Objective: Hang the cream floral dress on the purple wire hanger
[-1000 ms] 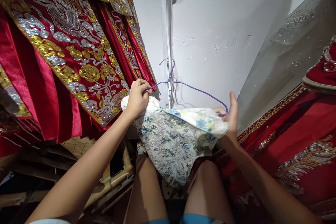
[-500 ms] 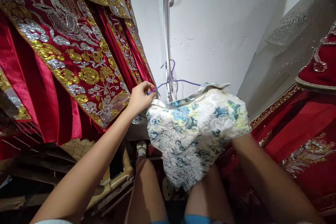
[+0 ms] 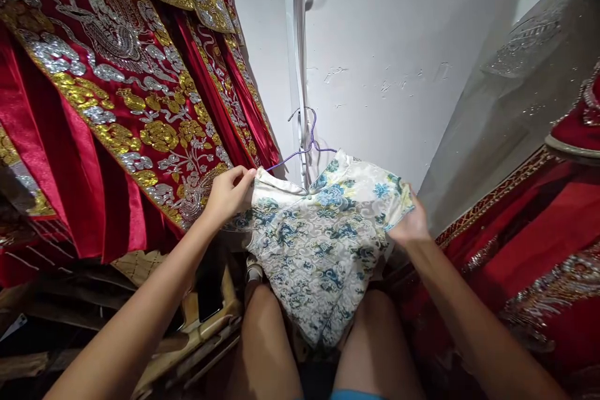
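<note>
Blouse point(image 3: 319, 250), white with blue-green floral print, spread above thighs point(image 3: 269, 344), upper part over purple hanger point(image 3: 312, 145). Left hand point(image 3: 229, 195): pinched narrow on fabric beside collar. Right hand point(image 3: 412, 220): at sleeve, fingers hidden, closure unclear. Behind hanger, white wall point(image 3: 384, 44); to left, red embroidered garment point(image 3: 159, 131); to right, red cloth point(image 3: 557, 219).

The left hand point(image 3: 230, 195) has moved off the hanger point(image 3: 323, 149) onto the shirt's point(image 3: 319, 244) collar; the right hand point(image 3: 410, 220), hidden before, now shows at the sleeve edge.
</note>
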Demonstrator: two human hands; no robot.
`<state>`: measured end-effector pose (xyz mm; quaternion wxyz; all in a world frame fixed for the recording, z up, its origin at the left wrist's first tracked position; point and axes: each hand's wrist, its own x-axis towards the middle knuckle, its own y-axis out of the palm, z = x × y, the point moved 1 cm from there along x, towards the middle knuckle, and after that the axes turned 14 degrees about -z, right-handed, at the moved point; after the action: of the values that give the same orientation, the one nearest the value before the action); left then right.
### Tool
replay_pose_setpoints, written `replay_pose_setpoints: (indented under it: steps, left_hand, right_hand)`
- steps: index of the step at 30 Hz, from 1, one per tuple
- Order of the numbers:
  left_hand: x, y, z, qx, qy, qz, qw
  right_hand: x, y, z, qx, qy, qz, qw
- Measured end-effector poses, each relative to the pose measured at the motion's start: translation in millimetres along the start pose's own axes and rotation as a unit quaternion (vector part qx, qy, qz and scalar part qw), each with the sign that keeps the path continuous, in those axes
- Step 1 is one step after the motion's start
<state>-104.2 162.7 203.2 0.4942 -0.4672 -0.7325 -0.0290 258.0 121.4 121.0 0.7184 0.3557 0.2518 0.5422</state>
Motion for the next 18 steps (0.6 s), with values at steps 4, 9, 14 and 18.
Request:
replay_pose_setpoints:
  steps: [4,9,14,18]
  left_hand:
    - [15,11.0,-23,-0.007,0.053,-0.030,0.998]
    - [54,23.8,-60,0.065,0.073,-0.057,0.994]
    - [47,28.2,-76,0.003,0.111,-0.032,0.993]
    - [17,41.6,-58,-0.040,0.186,-0.036,0.981]
  right_hand:
    - [-8,17,30,-0.155,-0.163,-0.036,0.974]
    - [-41,50,73,-0.285,-0.189,-0.035,0.939]
    - [-80,38,81,-0.289,-0.097,-0.012,0.952]
    - [-125,21,43,-0.245,0.011,0.112,0.963]
